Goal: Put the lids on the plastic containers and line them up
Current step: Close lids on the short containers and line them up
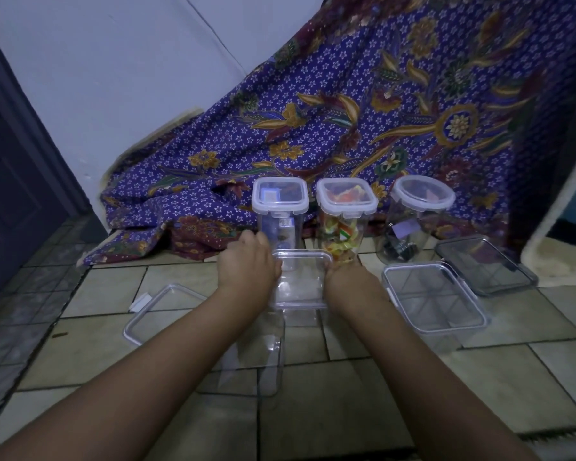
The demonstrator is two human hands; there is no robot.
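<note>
My left hand (246,264) and my right hand (350,277) press on the two sides of a clear lid (301,281) that sits on a tall clear container (273,344) in the middle of the floor. Behind it stand three lidded containers in a row: a square one (279,207), one with colourful sweets (346,214), and a round one (419,214). A loose clear lid (157,311) lies on the floor to the left. A shallow clear box (433,301) sits on the right, with a dark-tinted lid (484,262) behind it.
The floor is tiled (346,410). A purple floral cloth (379,111) drapes behind the row. A dark door (10,194) is at the left, and a pale rug edge (559,247) is at the right.
</note>
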